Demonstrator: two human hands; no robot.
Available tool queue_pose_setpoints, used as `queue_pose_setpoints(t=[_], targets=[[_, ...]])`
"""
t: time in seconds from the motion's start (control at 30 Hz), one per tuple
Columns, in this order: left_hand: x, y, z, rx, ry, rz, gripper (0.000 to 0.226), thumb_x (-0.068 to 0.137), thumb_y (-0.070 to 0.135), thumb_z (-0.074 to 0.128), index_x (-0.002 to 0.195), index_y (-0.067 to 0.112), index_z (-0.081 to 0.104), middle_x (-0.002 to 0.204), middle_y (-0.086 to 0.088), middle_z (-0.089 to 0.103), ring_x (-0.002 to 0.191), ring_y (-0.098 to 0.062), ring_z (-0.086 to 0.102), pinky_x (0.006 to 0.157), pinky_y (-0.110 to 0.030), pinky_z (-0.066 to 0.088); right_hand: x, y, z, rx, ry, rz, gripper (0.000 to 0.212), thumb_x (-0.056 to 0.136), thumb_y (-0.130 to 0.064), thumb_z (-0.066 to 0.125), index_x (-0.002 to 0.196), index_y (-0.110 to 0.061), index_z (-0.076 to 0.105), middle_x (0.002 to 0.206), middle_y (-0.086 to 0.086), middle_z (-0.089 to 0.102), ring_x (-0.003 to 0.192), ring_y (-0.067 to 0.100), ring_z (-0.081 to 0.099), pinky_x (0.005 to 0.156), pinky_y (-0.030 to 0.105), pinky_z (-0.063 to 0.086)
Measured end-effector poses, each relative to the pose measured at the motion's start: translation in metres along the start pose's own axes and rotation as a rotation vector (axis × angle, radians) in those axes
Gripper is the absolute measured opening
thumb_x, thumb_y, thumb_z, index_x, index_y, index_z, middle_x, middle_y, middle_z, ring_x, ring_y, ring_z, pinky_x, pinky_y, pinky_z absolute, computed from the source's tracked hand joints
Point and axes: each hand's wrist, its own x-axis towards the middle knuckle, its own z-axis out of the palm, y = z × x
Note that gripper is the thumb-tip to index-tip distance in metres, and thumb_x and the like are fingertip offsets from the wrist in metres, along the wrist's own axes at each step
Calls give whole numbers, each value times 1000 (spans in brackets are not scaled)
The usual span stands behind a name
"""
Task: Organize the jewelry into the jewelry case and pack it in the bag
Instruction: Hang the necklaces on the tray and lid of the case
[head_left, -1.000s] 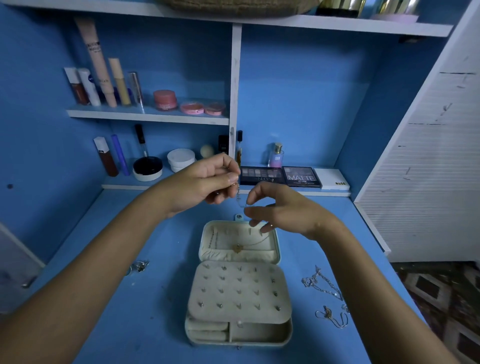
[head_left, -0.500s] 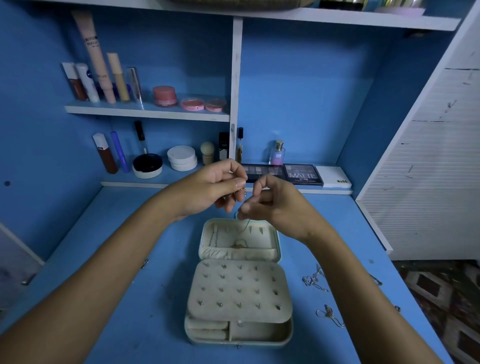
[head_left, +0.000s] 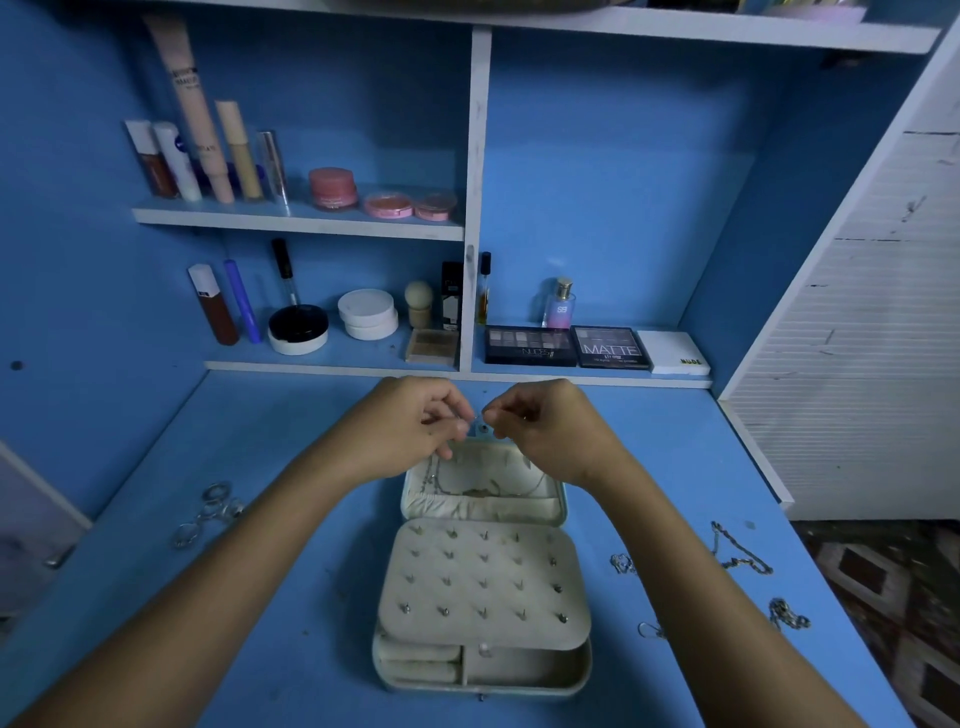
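Observation:
An open cream jewelry case (head_left: 574, 675) lies on the blue table, its lid (head_left: 560, 506) folded back away from me. An earring panel (head_left: 483, 587) studded with several small earrings covers the base. A thin necklace (head_left: 470, 490) hangs down into the lid. My left hand (head_left: 415, 426) and my right hand (head_left: 540, 428) meet just above the lid's far edge. Each pinches one end of the necklace chain between thumb and fingertips. No bag is in view.
Several rings (head_left: 210, 512) lie on the table at the left. Loose chains (head_left: 737, 558) and more jewelry (head_left: 787, 616) lie at the right, near the table edge. Shelves behind hold cosmetics and eyeshadow palettes (head_left: 566, 345). A white cabinet (head_left: 857, 312) stands at the right.
Both hands have come down and closer to the lid's far edge, fingertips nearly touching. The necklace has lowered with them and its lower part now lies in the lid.

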Motion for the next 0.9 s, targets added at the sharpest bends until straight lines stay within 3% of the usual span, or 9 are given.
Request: queue_pose_setpoints(t=[0.1, 0.23, 0.37, 0.47, 0.57, 0.67, 0.8, 0.9], targets=[[-1, -4, 2, 19, 6, -49, 11, 93, 10, 63, 93, 20, 66, 85, 4, 73, 71, -8, 73, 86, -38, 56, 4, 3, 4, -38, 25, 31, 14, 94, -21, 65, 84, -21, 76, 79, -3, 72, 49, -4, 52, 56, 16, 43], [-1, 0, 11, -415, -19, -150, 9, 96, 3, 59, 102, 10, 60, 94, -5, 73, 85, -18, 75, 84, -33, 58, 7, 2, 3, -48, 72, 55, 13, 92, -20, 67, 82, -21, 76, 75, -5, 71, 52, -2, 56, 51, 10, 40], [4, -3, 19, -506, 21, -191, 7, 95, 8, 62, 100, 12, 62, 95, -1, 76, 90, -13, 73, 78, -25, 52, 8, 0, -1, -4, 122, 79, 12, 93, -22, 67, 90, -17, 77, 80, -1, 74, 70, 20, 68, 50, 14, 48], [7, -14, 19, -345, 75, -160, 5, 92, 14, 67, 96, 18, 66, 89, 4, 77, 86, -5, 69, 77, -22, 50, 8, 1, -4, -17, 126, 72, 10, 92, -23, 69, 89, -18, 78, 80, -3, 74, 73, 13, 68, 52, 8, 46], [7, -22, 20, -134, 137, -110, 9, 90, 13, 69, 89, 23, 68, 78, 7, 75, 79, -10, 70, 79, -26, 52, 8, 3, 1, -34, 117, 88, 9, 89, -24, 73, 83, -19, 77, 73, -5, 70, 59, 6, 61, 49, 9, 42], [6, -25, 22, 37, 175, -45, 16, 89, 10, 68, 86, 25, 73, 76, 8, 74, 74, -4, 68, 73, -17, 52, 10, 7, 11, -48, 113, 125, 10, 86, -25, 76, 78, -18, 76, 65, -8, 66, 49, 1, 54, 47, 10, 39], [6, -27, 25, 355, 200, 73, 16, 91, 14, 66, 100, 21, 78, 89, 4, 76, 83, -12, 68, 77, -25, 54, 13, 10, 22, -108, 129, 150, 15, 84, -21, 75, 71, -16, 70, 69, -5, 67, 64, 12, 62, 50, 15, 46], [6, -26, 26, 594, 148, 121, 25, 95, 17, 55, 106, 27, 76, 95, 4, 74, 93, -18, 64, 72, -24, 44, 17, 12, 31, -169, 131, 164, 21, 83, -18, 73, 64, -16, 63, 70, -1, 66, 71, 19, 63, 57, 25, 50]])
